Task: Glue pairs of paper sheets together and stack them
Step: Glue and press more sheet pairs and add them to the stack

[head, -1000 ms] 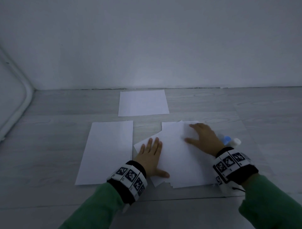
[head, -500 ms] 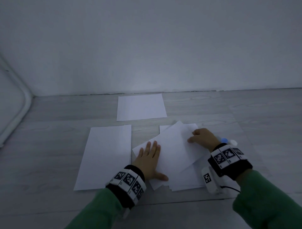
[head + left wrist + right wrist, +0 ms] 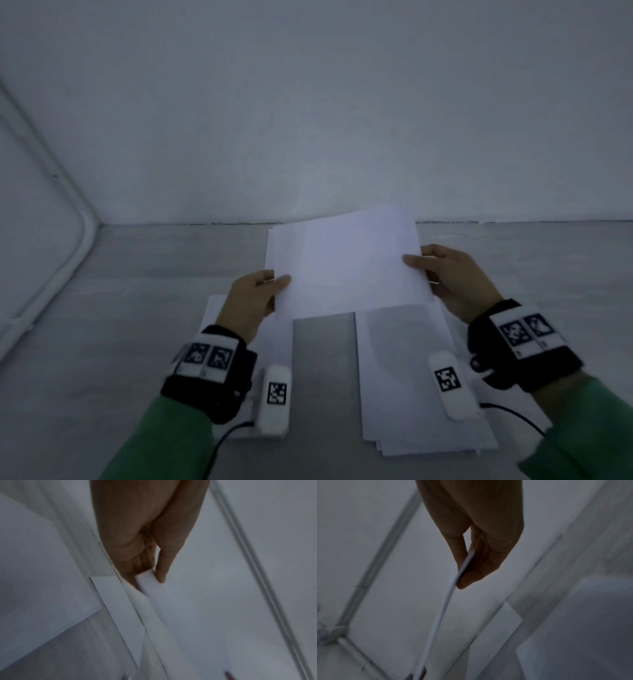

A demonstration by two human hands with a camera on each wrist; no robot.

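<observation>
Left hand pinches left edge of raised sheet, thumb on top. Sheet held in air above worktop, over gap between single paper and loose pile. Right hand pinches right edge.

A bare, dim room: a plain pale wall fills the upper frame, a grey wood-grain floor lies below, and a white pipe runs at left.
</observation>
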